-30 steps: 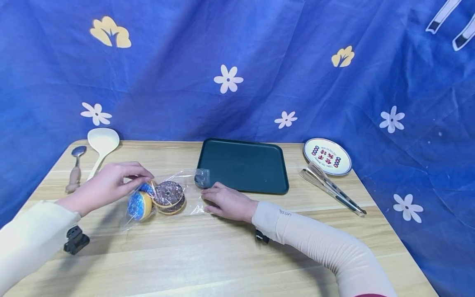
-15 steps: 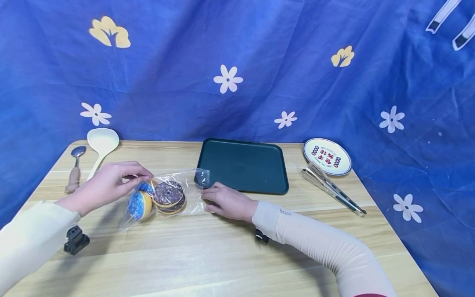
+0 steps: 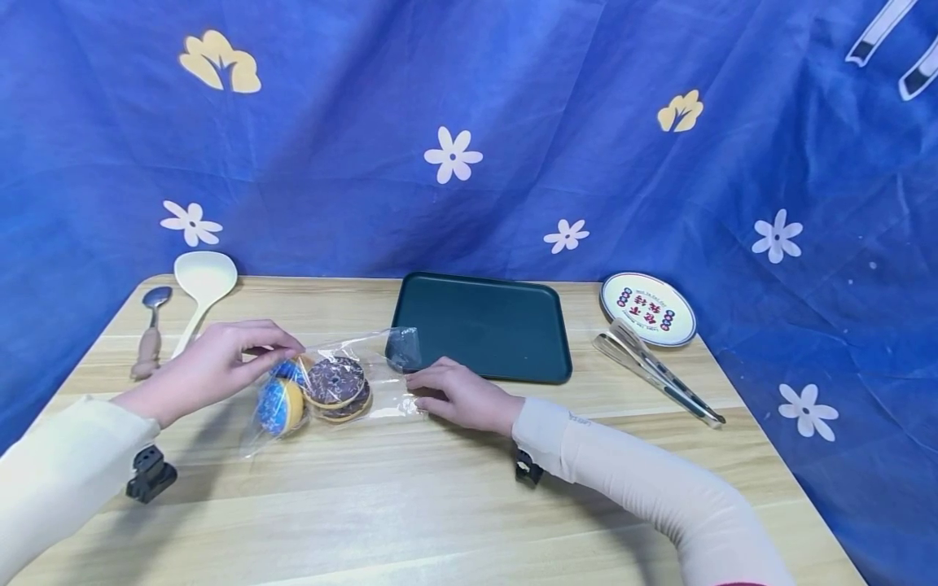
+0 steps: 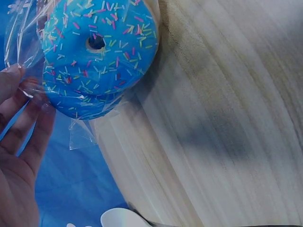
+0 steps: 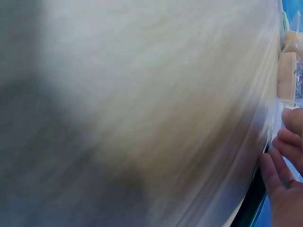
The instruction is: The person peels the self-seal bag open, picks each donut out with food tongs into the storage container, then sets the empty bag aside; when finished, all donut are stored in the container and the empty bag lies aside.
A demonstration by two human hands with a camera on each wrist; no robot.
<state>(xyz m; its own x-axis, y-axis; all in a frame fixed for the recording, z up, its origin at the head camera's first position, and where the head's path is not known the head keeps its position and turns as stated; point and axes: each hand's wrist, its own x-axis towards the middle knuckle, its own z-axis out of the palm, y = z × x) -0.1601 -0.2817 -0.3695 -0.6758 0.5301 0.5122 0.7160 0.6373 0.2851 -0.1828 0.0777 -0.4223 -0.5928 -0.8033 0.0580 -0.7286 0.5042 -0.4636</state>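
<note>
Plastic bag (image 3: 387,392), head view: clear, creased and shiny, lying left of centre on the wooden surface (image 3: 410,513), its far right corner overlapping the dark green tray (image 3: 479,325).
Left sleeve (image 3: 73,480), head view: reaches in from the lower left; the left grip (image 3: 227,358) arches over the bag's left part, fingertips at the plastic.
Right sleeve (image 3: 637,480), head view: bent at the elbow; the right grip (image 3: 469,397) lies low at the bag's right end.
Doughnuts, head view: inside the bag, blue doughnuts (image 3: 273,405) at left, the nearer one tilted; dark brown doughnuts (image 3: 340,395) stacked just beside them.
Pinched plastic, left wrist view: thumb and fingertips hold the film beside the icing.
Blue icing, left wrist view: bright, with pink, white and yellow sprinkles round a small hole; another blue ring shows beneath.
Fingers, right wrist view: extended, thumb apart; I cannot tell whether they pinch the bag.
</note>
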